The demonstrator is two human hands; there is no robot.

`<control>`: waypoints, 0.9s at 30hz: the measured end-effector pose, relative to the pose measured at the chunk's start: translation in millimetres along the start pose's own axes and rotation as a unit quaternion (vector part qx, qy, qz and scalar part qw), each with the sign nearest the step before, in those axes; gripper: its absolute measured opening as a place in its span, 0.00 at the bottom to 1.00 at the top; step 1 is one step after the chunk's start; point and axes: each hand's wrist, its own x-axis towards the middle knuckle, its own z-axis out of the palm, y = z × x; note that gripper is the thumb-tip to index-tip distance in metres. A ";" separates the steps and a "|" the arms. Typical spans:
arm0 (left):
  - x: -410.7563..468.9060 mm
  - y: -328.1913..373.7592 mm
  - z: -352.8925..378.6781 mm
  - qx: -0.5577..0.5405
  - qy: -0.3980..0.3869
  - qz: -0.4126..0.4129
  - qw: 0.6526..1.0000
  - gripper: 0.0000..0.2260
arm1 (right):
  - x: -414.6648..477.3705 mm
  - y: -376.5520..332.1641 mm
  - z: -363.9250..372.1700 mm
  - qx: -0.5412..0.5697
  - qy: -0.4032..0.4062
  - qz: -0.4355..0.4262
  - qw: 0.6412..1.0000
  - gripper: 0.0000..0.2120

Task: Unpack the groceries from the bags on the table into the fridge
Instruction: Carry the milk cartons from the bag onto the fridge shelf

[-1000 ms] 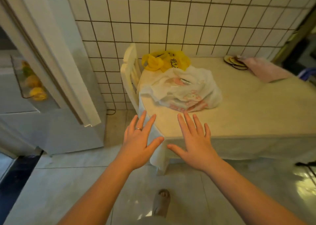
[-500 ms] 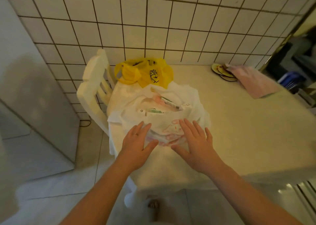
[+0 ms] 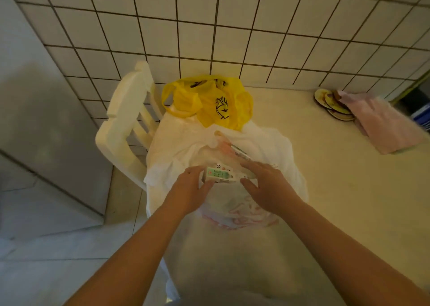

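A white plastic bag [image 3: 235,209] with pink print lies open on the table's left end. Behind it sits a yellow plastic bag [image 3: 210,103]. Inside the white bag's mouth is a white and green carton [image 3: 218,175]. My left hand [image 3: 189,189] grips the carton's left end, its fingers curled around it. My right hand [image 3: 267,182] holds the carton's right end, with fingers reaching into the bag. Another pink and green packet [image 3: 235,151] shows deeper in the bag. The fridge is out of view apart from its grey side [image 3: 46,128] at the left.
The cream table [image 3: 337,189] stands against a white tiled wall. A white chair [image 3: 126,128] is tucked at the table's left end, between table and fridge. A pink cloth [image 3: 381,124] and some round coasters [image 3: 330,103] lie at the back right.
I have stepped up to the table and now look down into the white bag. Both hands went from open above the bag to holding the carton inside it.
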 end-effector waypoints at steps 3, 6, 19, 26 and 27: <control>23.6 2.8 -3.4 0.008 -0.014 -0.016 1.000 0.20 | 32.6 -0.4 -2.5 -0.002 -0.025 -0.021 0.999 0.22; 47.9 2.8 -5.5 0.037 -0.018 -0.035 0.999 0.18 | 67.9 1.2 0.7 -0.023 -0.073 -0.029 0.997 0.24; 104.9 -33.7 1.2 0.086 -0.134 -0.149 0.976 0.23 | 167.3 29.5 48.1 -0.085 -0.304 -0.002 0.949 0.25; 107.0 -39.3 1.3 0.038 -0.137 -0.201 0.969 0.25 | 182.3 40.8 55.5 -0.031 -0.354 0.025 0.934 0.30; 106.6 -39.0 1.4 0.039 -0.133 -0.205 0.969 0.24 | 182.9 41.0 54.6 -0.022 -0.354 0.027 0.935 0.30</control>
